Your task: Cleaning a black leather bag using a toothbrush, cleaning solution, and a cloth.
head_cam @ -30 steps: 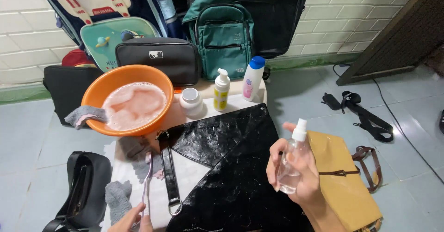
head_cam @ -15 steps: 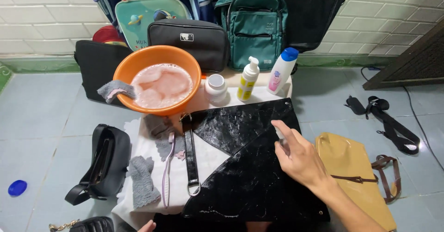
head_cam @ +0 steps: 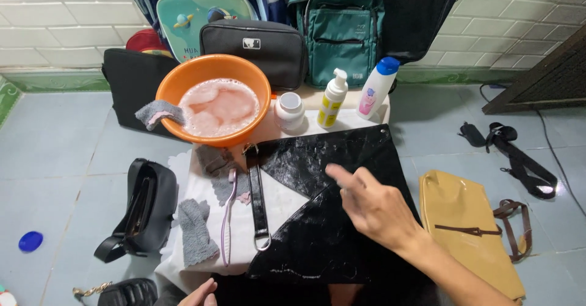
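Observation:
My right hand [head_cam: 375, 209] hovers over a glossy black bag [head_cam: 317, 233] lying flat on a white cloth [head_cam: 281, 199]. Its back faces the camera and the index finger points left. Whatever is under the palm is hidden. The bag's black strap with a metal ring [head_cam: 259, 205] runs down the cloth to the left of the hand. Only the fingertips of my left hand [head_cam: 198, 294] show at the bottom edge, near the cloth's front rim. A lilac toothbrush [head_cam: 227, 214] and a grey rag [head_cam: 194, 231] lie beside the strap.
An orange basin [head_cam: 177, 86] of foamy water with a rag on its rim stands at the back left. A white jar [head_cam: 289, 109], a pump bottle [head_cam: 332, 100] and a blue-capped bottle [head_cam: 375, 89] stand behind the bag. A tan bag [head_cam: 470, 233] lies right, black bags left, backpacks along the wall.
The clear spray bottle held up in my right hand a second ago is no longer visible. The hand has dropped over the black bag and turned palm down.

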